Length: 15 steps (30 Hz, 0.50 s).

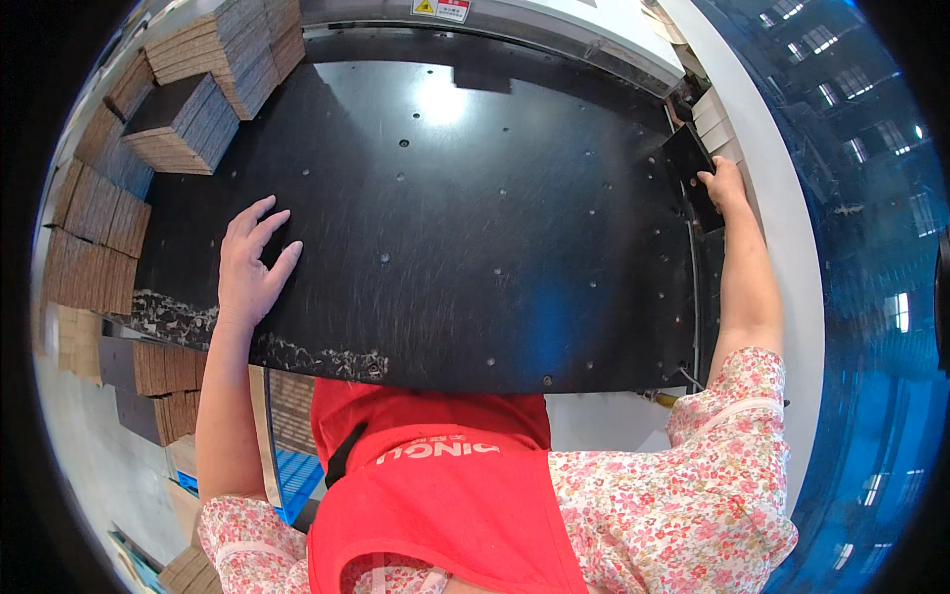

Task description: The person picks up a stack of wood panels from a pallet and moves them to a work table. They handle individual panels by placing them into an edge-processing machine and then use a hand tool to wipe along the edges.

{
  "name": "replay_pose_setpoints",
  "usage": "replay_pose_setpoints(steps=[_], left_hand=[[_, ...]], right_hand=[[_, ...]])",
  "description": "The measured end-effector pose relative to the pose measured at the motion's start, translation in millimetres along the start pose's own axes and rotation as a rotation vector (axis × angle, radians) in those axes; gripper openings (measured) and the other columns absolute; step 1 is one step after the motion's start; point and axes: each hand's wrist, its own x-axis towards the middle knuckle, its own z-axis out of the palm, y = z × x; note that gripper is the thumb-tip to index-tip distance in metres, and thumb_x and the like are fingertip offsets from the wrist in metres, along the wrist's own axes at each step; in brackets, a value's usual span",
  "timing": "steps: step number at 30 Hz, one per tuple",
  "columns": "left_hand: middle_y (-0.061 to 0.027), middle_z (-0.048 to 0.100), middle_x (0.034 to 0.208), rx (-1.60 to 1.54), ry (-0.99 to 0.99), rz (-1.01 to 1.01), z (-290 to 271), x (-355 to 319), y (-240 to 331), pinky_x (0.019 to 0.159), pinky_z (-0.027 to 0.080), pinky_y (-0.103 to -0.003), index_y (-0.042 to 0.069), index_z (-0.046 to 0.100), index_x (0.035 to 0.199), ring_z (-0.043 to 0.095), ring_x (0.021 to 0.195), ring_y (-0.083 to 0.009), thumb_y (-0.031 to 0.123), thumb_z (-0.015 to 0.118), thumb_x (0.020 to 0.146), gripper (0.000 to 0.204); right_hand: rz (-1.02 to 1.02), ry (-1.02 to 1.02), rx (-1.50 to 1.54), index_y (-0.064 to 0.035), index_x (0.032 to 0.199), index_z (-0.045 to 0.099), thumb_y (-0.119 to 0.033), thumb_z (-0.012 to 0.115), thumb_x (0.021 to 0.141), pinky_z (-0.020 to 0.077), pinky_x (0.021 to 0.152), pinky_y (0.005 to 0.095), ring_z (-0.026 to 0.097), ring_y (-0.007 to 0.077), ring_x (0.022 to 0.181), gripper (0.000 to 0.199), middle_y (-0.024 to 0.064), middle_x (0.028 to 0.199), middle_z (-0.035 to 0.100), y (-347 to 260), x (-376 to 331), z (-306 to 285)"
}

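My left hand point(252, 262) is over the left part of the black worktable point(445, 228), its fingers spread and nothing in them. At the far right, my right hand point(727, 186) grips a small flat black board point(690, 163) by its right side, with the thumb on its face. The board lies tilted along the table's right edge, beside a metal strip point(692, 287). Part of my right hand's fingers is hidden behind the board.
Stacks of cut brown boards point(213, 54) line the left edge, one stack with a black top point(178, 104). More board stacks point(163, 371) stand lower left. A white machine housing point(614, 45) bounds the far side. Pale blocks point(711, 114) stand beyond my right hand.
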Motion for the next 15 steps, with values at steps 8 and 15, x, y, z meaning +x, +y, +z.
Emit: replay_pose_setpoints(steps=[8, 15], left_hand=[[-0.0117, 0.054, 0.144, 0.041, -0.048, -0.028, -3.6, 0.1, 3.7, 0.113, 0.039, -0.044, 0.008, 0.067, 0.125, 0.048, 0.135, -0.0313, 0.021, 0.072, 0.089, 0.039], [-0.0121, 0.054, 0.144, 0.038, -0.05, -0.02, -3.8, 0.9, 4.6, 0.113, 0.039, -0.043, 0.008, 0.066, 0.126, 0.049, 0.134, -0.0314, 0.02, 0.071, 0.089, 0.039]], right_hand=[[0.024, 0.128, -0.11, -0.0026, 0.109, 0.068, -0.02, 0.075, 0.087, 0.0517, 0.092, 0.0471, 0.065, 0.0404, 0.109, 0.029, 0.0227, 0.112, 0.07, -11.3, -5.3, 5.7], [0.025, 0.105, -0.116, -0.0044, 0.109, 0.068, -0.023, 0.073, 0.088, 0.052, 0.091, 0.0488, 0.066, 0.0407, 0.105, 0.028, 0.0224, 0.11, 0.07, -6.3, -0.2, 7.5]])
